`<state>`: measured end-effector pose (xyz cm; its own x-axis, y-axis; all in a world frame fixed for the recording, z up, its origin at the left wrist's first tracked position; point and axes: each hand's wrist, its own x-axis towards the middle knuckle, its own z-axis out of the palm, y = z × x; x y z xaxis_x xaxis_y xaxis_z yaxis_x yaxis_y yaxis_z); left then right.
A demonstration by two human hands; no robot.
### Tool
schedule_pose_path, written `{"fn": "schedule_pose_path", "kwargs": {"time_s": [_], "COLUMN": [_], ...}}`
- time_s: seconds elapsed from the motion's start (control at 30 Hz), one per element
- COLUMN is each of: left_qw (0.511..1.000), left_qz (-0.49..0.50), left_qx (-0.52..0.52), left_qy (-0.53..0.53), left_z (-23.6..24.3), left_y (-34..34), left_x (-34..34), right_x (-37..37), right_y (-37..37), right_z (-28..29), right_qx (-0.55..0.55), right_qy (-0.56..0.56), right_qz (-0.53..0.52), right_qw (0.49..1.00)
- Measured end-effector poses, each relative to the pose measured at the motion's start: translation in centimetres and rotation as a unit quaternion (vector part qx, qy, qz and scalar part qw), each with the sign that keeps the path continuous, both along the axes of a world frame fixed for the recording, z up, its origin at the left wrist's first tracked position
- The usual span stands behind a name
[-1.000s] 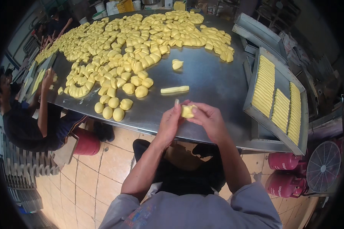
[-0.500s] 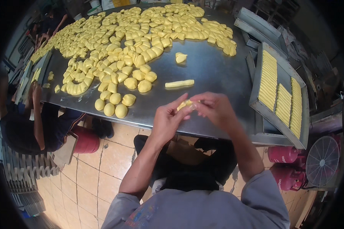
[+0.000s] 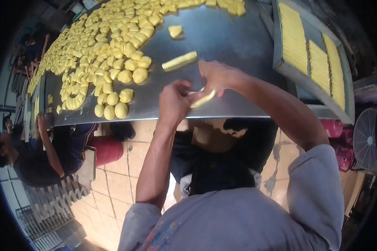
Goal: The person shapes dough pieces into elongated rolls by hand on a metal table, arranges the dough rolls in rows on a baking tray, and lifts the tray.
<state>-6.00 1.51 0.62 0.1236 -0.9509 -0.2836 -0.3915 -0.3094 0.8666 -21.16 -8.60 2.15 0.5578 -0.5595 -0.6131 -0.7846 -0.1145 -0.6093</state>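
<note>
A short strip of yellow dough (image 3: 203, 100) is held low over the near edge of the steel table, between my two hands. My left hand (image 3: 174, 100) pinches its left end, fingers curled and thumb toward the strip. Bent over from the right, my right hand (image 3: 223, 77) grips the other end; some of its fingertips are hidden. Just beyond my hands lies a rolled dough stick (image 3: 179, 61), and farther off a single dough lump (image 3: 175, 31). To the left sit several round dough balls (image 3: 121, 110) beside a large spread of dough pieces (image 3: 109, 50).
At the right, a metal tray (image 3: 277, 50) with rows of dough sticks (image 3: 318, 62) rests tilted on the steel table (image 3: 234, 37). A co-worker (image 3: 50, 163) sits at the left edge near a red stool (image 3: 107, 150). A round fan (image 3: 367, 139) stands at the lower right.
The dough between my hands, a crumpled lump before, is now drawn out into a strip. My right elbow has swung outward, and the view has shifted closer to the table's near edge.
</note>
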Motion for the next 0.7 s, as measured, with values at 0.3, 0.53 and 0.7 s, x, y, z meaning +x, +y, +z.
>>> {"fn": "schedule_pose_path", "kwargs": {"time_s": [0.3, 0.53, 0.7], "left_qw": [0.946, 0.91, 0.942], "left_qz": [-0.006, 0.016, -0.029], "left_qx": [-0.156, -0.18, -0.113], "left_qy": [-0.285, -0.372, -0.315], "left_z": [-1.9, -2.7, -1.1], "left_y": [0.2, 0.8, 0.3], "left_x": [2.6, 4.4, 2.4], "right_x": [-3.2, -6.3, -5.5], "right_y": [-1.6, -0.5, 5.8], "right_z": [-2.0, -2.0, -5.2], "right_qx": [-0.241, -0.212, -0.372], "right_qy": [0.112, 0.046, -0.321], "right_qz": [-0.077, -0.078, -0.069], "right_qw": [0.961, 0.973, 0.868]}}
